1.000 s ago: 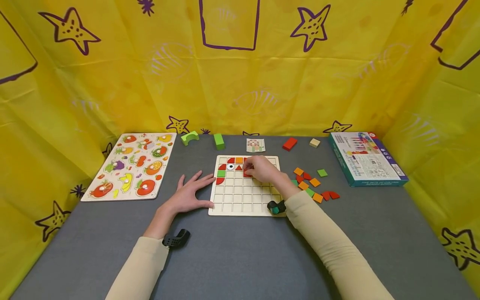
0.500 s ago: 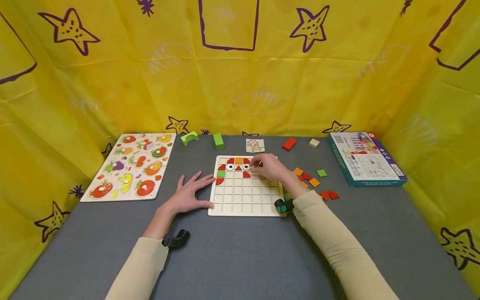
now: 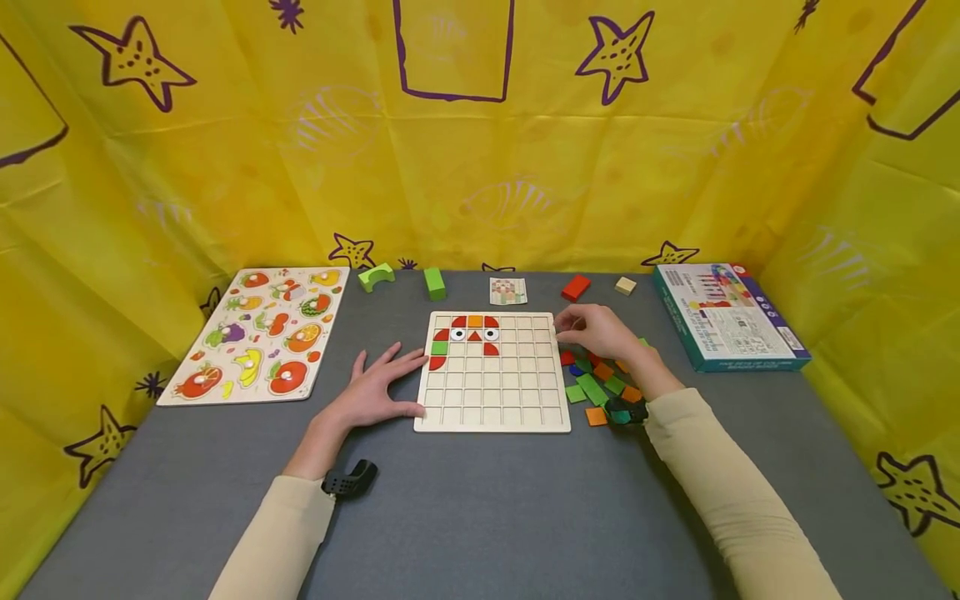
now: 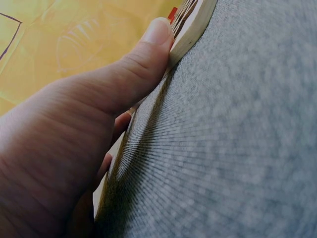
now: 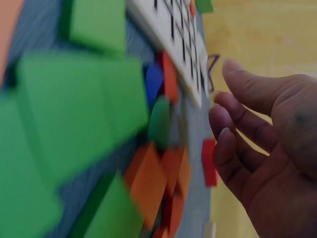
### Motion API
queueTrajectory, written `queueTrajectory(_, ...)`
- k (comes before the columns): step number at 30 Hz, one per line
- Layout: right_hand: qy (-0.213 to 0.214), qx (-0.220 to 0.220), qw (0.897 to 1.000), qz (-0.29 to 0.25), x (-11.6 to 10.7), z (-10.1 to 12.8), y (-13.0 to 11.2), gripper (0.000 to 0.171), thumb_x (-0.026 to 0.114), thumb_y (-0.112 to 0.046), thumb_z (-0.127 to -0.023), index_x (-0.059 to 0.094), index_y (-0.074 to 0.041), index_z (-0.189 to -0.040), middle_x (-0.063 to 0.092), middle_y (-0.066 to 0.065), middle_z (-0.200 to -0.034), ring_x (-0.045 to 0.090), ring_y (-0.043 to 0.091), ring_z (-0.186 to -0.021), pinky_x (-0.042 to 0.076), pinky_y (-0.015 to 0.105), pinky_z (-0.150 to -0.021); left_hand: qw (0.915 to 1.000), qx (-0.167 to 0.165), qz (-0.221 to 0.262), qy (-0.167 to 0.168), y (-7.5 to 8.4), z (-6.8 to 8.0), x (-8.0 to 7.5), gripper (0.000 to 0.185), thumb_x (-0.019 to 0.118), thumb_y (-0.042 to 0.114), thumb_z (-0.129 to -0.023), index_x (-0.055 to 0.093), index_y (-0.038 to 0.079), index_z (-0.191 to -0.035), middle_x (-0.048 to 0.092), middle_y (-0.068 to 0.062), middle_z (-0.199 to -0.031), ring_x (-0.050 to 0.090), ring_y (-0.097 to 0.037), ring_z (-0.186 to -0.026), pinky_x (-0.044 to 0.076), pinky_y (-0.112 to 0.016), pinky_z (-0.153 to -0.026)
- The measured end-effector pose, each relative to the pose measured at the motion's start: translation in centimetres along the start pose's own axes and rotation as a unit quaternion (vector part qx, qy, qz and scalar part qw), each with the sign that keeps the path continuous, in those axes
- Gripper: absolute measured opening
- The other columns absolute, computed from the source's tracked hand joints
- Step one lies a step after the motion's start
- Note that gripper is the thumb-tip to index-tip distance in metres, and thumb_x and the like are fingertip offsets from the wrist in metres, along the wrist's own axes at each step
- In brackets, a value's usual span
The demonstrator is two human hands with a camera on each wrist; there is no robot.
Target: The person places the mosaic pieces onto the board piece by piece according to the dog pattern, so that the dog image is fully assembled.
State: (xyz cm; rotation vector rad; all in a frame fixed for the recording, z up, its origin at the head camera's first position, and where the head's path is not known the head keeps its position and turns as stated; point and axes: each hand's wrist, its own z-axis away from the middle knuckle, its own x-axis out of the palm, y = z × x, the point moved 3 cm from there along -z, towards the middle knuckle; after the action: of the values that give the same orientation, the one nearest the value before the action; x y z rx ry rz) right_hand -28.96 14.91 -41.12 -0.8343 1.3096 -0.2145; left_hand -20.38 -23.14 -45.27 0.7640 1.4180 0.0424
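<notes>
A wooden grid board (image 3: 513, 400) lies on the table with several pieces set in its upper left: an orange square (image 3: 475, 322), a green square (image 3: 440, 347), red curved pieces (image 3: 437, 363) and two white eye tiles (image 3: 458, 335). My left hand (image 3: 375, 392) rests at the board's left edge, fingers spread; its thumb touches the edge in the left wrist view. Over the board's upper right edge hovers my right hand (image 3: 603, 333), fingers loosely bent. In the right wrist view, nothing shows between its thumb and fingertips. Loose pieces, among them a green rectangle (image 3: 592, 389), lie below it.
At the back stand a green arch block (image 3: 377, 277), a green block (image 3: 434, 284), a red block (image 3: 576, 288) and a pale block (image 3: 626, 286). A small pattern card (image 3: 507, 291) lies behind the board. A fruit puzzle (image 3: 258, 333) is left, a box (image 3: 735, 321) right.
My right hand has left the board's grid and moved right, uncovering the right eye tile and the red curved pieces by it. The left hand stays at the board's edge.
</notes>
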Motion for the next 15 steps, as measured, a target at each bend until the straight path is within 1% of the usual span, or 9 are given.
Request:
queueTrajectory(4, 0.007, 0.001, 1.000, 0.003, -0.7, 1.0, 1.4, 0.023, 0.073, -0.013, -0.095, 0.070, -0.001, -0.114, 0.066, 0.013, -0.104, 0.062, 0.032, -0.096, 0.051, 0.046, -0.085, 1.0000, -0.002, 0.001, -0.001, 0.0, 0.0, 0.0, 0.091, 0.082, 0.054, -0.079, 0.047, 0.017, -0.154, 0.038, -0.003, -0.160, 0.015, -0.037, -0.151, -0.009, -0.069, -0.110)
queueTrajectory(8, 0.006, 0.010, 1.000, 0.018, -1.3, 1.9, 2.7, 0.021, 0.074, -0.012, -0.094, 0.071, -0.001, -0.111, 0.067, 0.011, -0.102, 0.061, 0.030, -0.093, 0.051, 0.047, -0.087, 1.0000, -0.003, -0.004, -0.003, -0.1, 0.0, 0.1, 0.090, 0.081, 0.056, -0.079, 0.047, 0.018, -0.154, 0.038, -0.002, -0.160, 0.015, -0.037, -0.151, -0.009, -0.069, -0.110)
queueTrajectory(15, -0.014, 0.046, 0.998, 0.030, -2.6, 3.5, 4.4, 0.023, 0.073, -0.012, -0.095, 0.070, 0.000, -0.114, 0.066, 0.011, -0.100, 0.057, 0.028, -0.089, 0.050, 0.043, -0.083, 1.0000, 0.001, -0.002, 0.000, 0.0, 0.0, 0.0, 0.091, 0.082, 0.056, -0.078, 0.047, 0.017, -0.153, 0.038, -0.004, -0.160, 0.015, -0.038, -0.151, -0.009, -0.070, -0.110)
